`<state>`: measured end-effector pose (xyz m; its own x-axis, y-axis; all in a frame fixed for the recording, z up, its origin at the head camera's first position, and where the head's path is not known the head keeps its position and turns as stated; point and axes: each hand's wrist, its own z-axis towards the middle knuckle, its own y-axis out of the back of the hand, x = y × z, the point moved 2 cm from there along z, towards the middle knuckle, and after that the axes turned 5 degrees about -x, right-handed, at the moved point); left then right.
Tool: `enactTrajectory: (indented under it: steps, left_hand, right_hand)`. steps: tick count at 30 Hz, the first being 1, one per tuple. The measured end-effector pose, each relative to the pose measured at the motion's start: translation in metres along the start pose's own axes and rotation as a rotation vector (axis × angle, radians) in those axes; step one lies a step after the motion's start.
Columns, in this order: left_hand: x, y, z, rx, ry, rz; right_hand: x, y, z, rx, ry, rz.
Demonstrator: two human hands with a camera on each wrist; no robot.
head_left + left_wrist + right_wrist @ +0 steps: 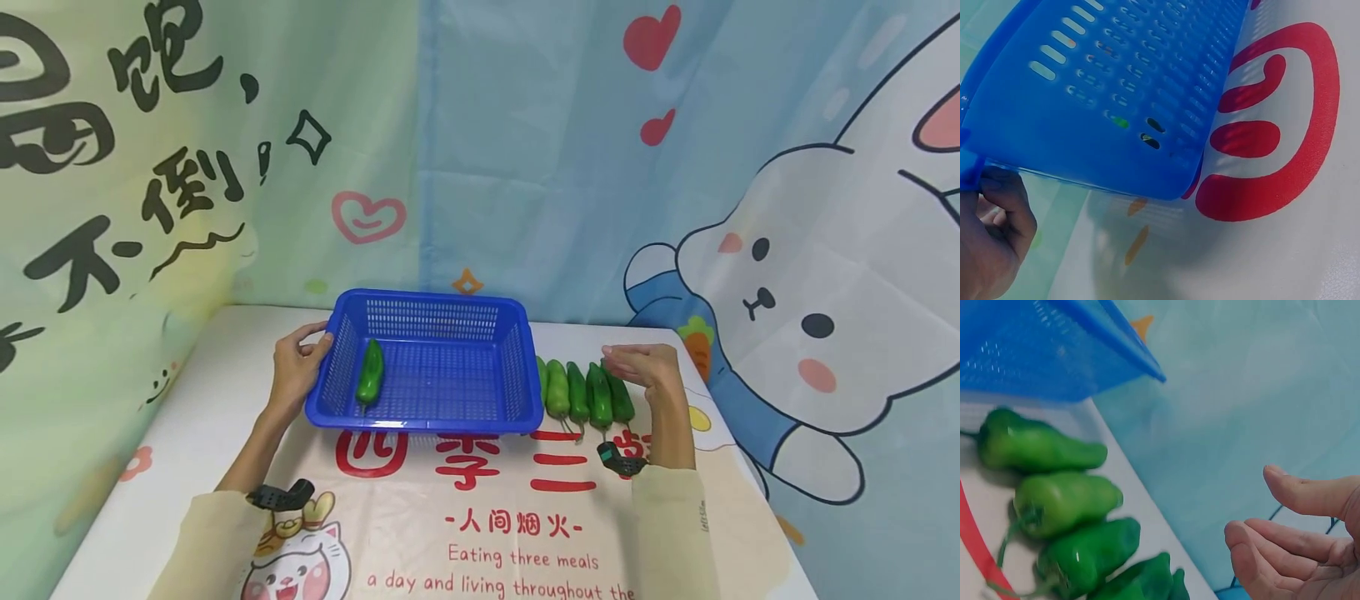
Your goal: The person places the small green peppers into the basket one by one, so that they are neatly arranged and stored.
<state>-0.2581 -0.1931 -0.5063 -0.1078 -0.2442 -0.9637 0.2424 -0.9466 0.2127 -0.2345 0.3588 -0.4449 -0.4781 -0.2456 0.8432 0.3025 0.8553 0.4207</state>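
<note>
A blue plastic basket (427, 427) with slotted sides is at the middle of the table, one green pepper (371, 375) lying inside near its left wall. My left hand (296, 367) grips the basket's left rim; in the left wrist view the hand (997, 231) has its fingers curled at the rim's corner. Right of the basket, several green peppers (577, 392) lie side by side, stems toward me, the leftmost partly hidden by the basket. Over the right end of that row is my right hand (651, 367), holding nothing; the right wrist view shows its fingers (1272, 550) loosely extended.
A printed cloth (517, 525) with red lettering covers the table (202, 400). Close behind the table's back edge hangs a curtain (517, 167) with a rabbit and hearts. Each wrist wears a black band (283, 497).
</note>
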Motion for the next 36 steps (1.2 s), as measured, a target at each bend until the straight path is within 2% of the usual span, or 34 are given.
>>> enactTrajectory:
  steps: [4, 8, 14, 25, 36]
  left_hand:
    - [0.001, 0.000, 0.000, 0.004, -0.001, 0.009]
    - [0.001, 0.000, 0.000, 0.004, 0.000, 0.006]
    - [0.000, 0.000, -0.001, 0.014, 0.017, -0.023]
    - [-0.002, -0.001, -0.002, 0.006, 0.023, -0.022]
    - [0.000, -0.001, -0.001, 0.009, 0.016, -0.030]
  right_hand:
    - [-0.010, 0.009, 0.005, -0.055, -0.029, -0.022]
    - [-0.019, 0.016, 0.010, -0.076, -0.062, -0.037]
    - [-0.033, 0.017, 0.016, -0.089, -0.113, -0.017]
    - [-0.056, 0.020, 0.030, -0.188, -0.174, 0.007]
    - [-0.080, 0.016, 0.039, -0.169, -0.254, -0.009]
